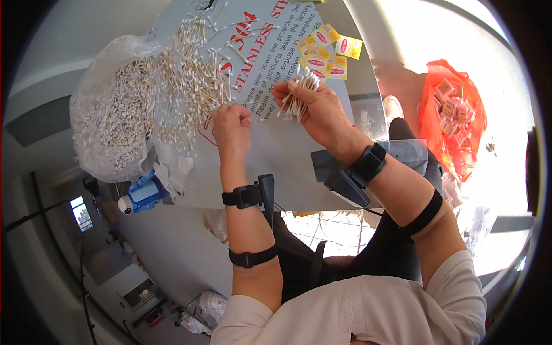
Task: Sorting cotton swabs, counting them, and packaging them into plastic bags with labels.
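My right hand (326, 115) is closed round a bundle of cotton swabs (299, 95), their white tips fanning out above and below the thumb. To its left, my left hand (233, 125) has its fingers curled in a pinch at the near edge of a loose heap of cotton swabs (192, 80). Whatever lies between those fingertips, if anything, is too small to make out. Several yellow-and-white printed cards (328, 53) lie overlapping just beyond the bundle.
A clear plastic bag (118, 109) full of swabs leans at the table's left. The table (270, 172) bears a printed grey sheet, with a transparent plastic sleeve (409, 154) at its near right edge. An orange-red bag (451, 121) of small packs sits on the right.
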Action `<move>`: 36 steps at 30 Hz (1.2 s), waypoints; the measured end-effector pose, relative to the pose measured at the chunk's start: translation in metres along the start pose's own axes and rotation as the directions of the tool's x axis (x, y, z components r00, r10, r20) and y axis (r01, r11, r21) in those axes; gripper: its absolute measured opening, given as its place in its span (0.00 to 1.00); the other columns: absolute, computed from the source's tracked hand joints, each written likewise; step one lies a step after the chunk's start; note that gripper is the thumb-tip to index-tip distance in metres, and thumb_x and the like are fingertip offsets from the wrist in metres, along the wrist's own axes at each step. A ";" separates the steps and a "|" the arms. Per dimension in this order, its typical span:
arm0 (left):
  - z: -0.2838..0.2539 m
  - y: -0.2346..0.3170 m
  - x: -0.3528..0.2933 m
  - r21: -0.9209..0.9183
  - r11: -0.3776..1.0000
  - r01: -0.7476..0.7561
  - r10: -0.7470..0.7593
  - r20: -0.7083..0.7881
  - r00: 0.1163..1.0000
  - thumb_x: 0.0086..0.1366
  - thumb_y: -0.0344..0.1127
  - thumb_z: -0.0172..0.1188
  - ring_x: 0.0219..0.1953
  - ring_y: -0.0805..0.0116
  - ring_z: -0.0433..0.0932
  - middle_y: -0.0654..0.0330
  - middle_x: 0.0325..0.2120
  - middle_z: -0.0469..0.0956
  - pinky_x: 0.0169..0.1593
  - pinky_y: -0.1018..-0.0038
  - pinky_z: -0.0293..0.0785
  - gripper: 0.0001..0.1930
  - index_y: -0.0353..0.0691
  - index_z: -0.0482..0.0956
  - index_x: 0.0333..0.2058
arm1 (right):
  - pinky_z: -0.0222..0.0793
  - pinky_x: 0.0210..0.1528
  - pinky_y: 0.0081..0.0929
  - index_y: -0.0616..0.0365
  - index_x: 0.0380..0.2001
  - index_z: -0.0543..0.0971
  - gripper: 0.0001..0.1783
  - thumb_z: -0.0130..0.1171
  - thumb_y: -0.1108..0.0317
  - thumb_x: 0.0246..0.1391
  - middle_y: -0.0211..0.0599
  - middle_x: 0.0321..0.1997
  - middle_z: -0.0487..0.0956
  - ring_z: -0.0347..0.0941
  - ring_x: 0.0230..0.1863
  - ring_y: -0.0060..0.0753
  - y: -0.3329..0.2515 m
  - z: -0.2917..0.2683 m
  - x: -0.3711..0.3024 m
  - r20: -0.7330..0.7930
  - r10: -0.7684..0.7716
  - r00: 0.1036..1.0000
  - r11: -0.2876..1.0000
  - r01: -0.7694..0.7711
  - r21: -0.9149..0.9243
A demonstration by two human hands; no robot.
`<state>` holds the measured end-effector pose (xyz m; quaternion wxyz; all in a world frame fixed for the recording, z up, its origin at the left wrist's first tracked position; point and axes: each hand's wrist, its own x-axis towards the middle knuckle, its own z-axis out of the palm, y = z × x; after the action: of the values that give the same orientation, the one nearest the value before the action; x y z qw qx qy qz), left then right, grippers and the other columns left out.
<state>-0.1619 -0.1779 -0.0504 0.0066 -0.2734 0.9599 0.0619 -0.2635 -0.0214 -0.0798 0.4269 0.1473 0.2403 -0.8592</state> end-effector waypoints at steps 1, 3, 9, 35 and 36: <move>0.001 -0.001 -0.001 -0.052 0.999 -0.001 -0.001 -0.037 0.999 0.48 0.26 0.63 0.42 0.55 0.68 0.57 0.33 0.71 0.44 0.64 0.68 0.10 0.40 0.75 0.30 | 0.74 0.39 0.26 0.68 0.38 0.74 0.09 0.53 0.72 0.57 0.42 0.36 0.78 0.76 0.36 0.31 0.000 0.001 0.000 0.007 0.001 1.000 1.000 -0.001 -0.003; 0.002 0.009 0.000 -0.116 0.993 -0.009 0.001 -0.065 0.998 0.48 0.26 0.64 0.43 0.54 0.68 0.57 0.33 0.71 0.44 0.63 0.68 0.09 0.40 0.75 0.29 | 0.74 0.39 0.25 0.68 0.38 0.74 0.09 0.53 0.72 0.57 0.42 0.36 0.78 0.76 0.36 0.31 -0.001 -0.003 0.000 -0.001 -0.002 1.000 1.000 0.002 -0.010; 0.002 0.004 0.016 0.035 0.990 -0.136 0.140 -0.158 0.977 0.49 0.26 0.63 0.41 0.54 0.68 0.57 0.32 0.71 0.45 0.63 0.66 0.07 0.39 0.74 0.27 | 0.74 0.40 0.26 0.69 0.38 0.74 0.09 0.52 0.73 0.57 0.41 0.36 0.78 0.76 0.37 0.31 -0.001 -0.002 0.000 0.012 0.000 1.000 1.000 0.000 -0.010; -0.004 0.086 -0.036 -0.426 0.821 -0.380 0.237 -0.351 0.906 0.45 0.14 0.42 0.64 0.55 0.55 0.51 0.61 0.58 0.64 0.60 0.50 0.38 0.34 0.57 0.60 | 0.68 0.40 0.36 0.63 0.36 0.72 0.13 0.57 0.81 0.44 0.47 0.34 0.75 0.71 0.39 0.54 0.005 -0.016 -0.008 0.538 -0.312 0.783 0.370 0.621 -0.691; -0.004 0.086 -0.035 -0.220 0.880 -0.422 0.349 -0.305 0.886 0.45 0.14 0.41 0.65 0.53 0.54 0.50 0.61 0.57 0.65 0.59 0.50 0.38 0.34 0.57 0.61 | 0.68 0.40 0.36 0.63 0.36 0.72 0.13 0.57 0.81 0.44 0.47 0.34 0.75 0.71 0.39 0.54 0.004 -0.015 -0.009 0.537 -0.312 0.784 0.367 0.621 -0.692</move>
<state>-0.1771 -0.0874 -0.0344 -0.1685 -0.0791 0.9692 0.1613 -0.2541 -0.0099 -0.0900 0.2088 -0.2930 0.5844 -0.7273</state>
